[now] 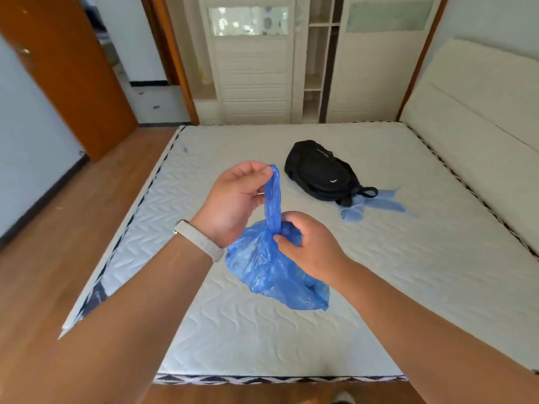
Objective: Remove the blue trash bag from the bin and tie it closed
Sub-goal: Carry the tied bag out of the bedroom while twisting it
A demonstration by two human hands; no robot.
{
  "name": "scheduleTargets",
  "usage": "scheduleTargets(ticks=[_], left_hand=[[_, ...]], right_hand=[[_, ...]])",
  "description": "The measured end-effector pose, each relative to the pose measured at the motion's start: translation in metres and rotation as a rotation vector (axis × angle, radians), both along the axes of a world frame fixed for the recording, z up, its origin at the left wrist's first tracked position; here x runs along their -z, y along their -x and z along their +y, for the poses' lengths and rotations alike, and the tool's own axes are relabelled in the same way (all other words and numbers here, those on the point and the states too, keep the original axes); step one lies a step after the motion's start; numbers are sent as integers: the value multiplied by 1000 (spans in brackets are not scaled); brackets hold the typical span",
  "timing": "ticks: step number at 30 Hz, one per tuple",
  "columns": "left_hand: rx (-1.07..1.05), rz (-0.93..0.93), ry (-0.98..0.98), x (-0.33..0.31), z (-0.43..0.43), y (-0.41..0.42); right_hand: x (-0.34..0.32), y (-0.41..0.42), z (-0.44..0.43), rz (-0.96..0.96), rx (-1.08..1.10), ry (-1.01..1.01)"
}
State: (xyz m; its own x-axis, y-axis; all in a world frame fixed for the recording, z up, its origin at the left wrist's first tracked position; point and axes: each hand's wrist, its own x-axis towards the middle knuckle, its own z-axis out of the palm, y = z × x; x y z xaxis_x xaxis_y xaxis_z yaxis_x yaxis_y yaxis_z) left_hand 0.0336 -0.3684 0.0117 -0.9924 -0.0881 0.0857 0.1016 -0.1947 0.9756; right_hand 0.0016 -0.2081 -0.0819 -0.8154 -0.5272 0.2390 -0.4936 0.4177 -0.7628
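Blue trash bag (271, 266) is held in the air above the mattress (379, 272), its neck twisted into a strand. Left hand (233, 199) pinches the strand's top between fingertips; right hand (309, 243) closes around the neck's base. Black backpack (320, 170) and a pale blue bag (376, 204) lie beyond, on the mattress.

Blue trash bag (271, 266) contents unseen (opaque); right hand (309, 243) covers its neck.
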Motion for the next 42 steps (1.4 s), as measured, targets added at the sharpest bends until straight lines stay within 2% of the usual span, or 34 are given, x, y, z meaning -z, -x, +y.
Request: scheduleTargets(ticks=[11, 19, 28, 34, 42], left_hand=[[-469, 36, 4, -3, -137, -137], [-753, -4, -16, 14, -214, -210], [-937, -71, -75, 37, -303, -229], [-976, -149, -50, 39, -361, -223], [-1059, -223, -54, 46, -449, -224]], right_hand=[[-4, -67, -166, 15, -475, -3], [5, -109, -266, -28, -774, -3], [32, -117, -380, -86, -941, -65], [42, -114, -449, -45, -1042, -57], [54, -108, -546, -88, -1123, -91]])
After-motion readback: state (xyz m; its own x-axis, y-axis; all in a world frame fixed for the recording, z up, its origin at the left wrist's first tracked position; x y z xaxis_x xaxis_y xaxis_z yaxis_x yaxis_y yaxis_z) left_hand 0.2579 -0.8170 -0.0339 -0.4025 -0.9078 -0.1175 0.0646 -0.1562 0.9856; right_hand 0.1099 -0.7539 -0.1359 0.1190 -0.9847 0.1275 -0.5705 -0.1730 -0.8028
